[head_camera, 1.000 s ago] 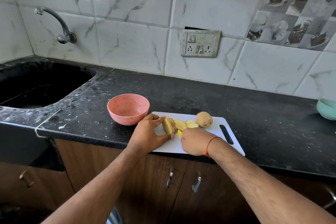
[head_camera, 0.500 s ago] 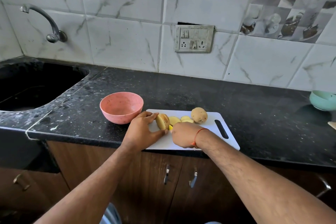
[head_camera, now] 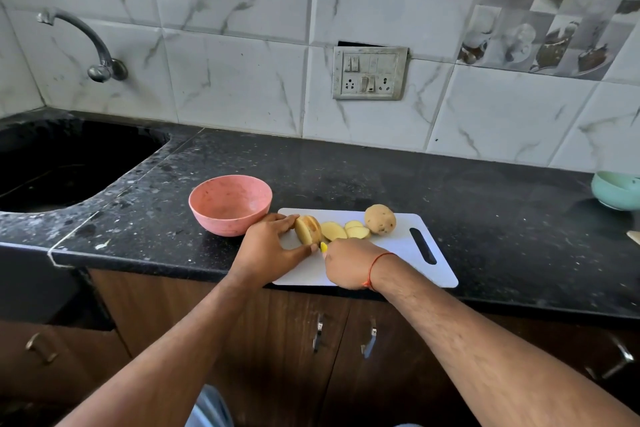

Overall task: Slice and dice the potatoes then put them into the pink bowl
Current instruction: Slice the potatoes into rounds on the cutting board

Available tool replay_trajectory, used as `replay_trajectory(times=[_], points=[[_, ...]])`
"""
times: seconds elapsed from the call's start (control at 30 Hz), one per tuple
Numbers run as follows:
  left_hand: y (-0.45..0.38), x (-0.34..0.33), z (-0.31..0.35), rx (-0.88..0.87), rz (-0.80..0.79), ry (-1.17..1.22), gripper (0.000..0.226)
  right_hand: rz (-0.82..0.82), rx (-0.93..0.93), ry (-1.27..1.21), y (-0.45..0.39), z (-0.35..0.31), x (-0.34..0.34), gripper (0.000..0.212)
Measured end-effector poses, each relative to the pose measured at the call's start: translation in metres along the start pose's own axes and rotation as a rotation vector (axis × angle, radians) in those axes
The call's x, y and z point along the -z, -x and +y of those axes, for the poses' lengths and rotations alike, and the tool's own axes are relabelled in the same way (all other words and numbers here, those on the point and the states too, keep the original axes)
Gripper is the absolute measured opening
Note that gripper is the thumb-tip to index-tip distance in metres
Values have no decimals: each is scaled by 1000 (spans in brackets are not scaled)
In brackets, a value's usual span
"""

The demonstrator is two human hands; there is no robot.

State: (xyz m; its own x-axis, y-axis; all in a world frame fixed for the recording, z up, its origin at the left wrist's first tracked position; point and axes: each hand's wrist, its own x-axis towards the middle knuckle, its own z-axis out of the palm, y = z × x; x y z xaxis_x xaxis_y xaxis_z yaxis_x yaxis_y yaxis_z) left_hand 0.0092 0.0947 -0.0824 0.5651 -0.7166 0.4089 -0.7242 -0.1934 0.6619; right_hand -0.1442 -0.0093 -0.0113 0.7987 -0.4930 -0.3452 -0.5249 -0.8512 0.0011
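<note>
Round pink plastic bowl [head_camera: 230, 204] on black speckled stone tabletop [head_camera: 502, 218]. White plastic cutting board [head_camera: 398, 253]: left hand [head_camera: 266, 251] pinching part-cut brown potato [head_camera: 307, 229]; pale yellow slices [head_camera: 343, 231] beside it; right hand [head_camera: 349, 263] curled round yellow knife handle [head_camera: 323, 247]; whole brown potato [head_camera: 380, 219] at rear.

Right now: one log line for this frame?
stage: slicing | left hand: holds potato | right hand: grips knife | pink bowl: empty

pink bowl [head_camera: 230, 204] left of board [head_camera: 398, 260] – whole potato [head_camera: 380, 219] behind
</note>
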Motion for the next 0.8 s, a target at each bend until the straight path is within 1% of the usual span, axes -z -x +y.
replay_trajectory(times=[0.17,0.23,0.33,0.47,0.63,0.8], points=[[0,-1,0,0,1,-6,73,-23,-31,-24,19,10,-4,22],[0,-1,1,-1,-9,-6,71,-32,-33,-7,30,12,-6,23],[1,1,2,20,-11,-4,72,-22,-39,-30,46,13,-13,22],[0,0,3,38,4,11,69,6,-51,-36,61,20,-24,13],[3,2,2,17,-1,37,78,84,-119,-56,72,29,-32,19],[6,2,2,-6,-27,42,81,105,-161,-256,71,37,-41,24]])
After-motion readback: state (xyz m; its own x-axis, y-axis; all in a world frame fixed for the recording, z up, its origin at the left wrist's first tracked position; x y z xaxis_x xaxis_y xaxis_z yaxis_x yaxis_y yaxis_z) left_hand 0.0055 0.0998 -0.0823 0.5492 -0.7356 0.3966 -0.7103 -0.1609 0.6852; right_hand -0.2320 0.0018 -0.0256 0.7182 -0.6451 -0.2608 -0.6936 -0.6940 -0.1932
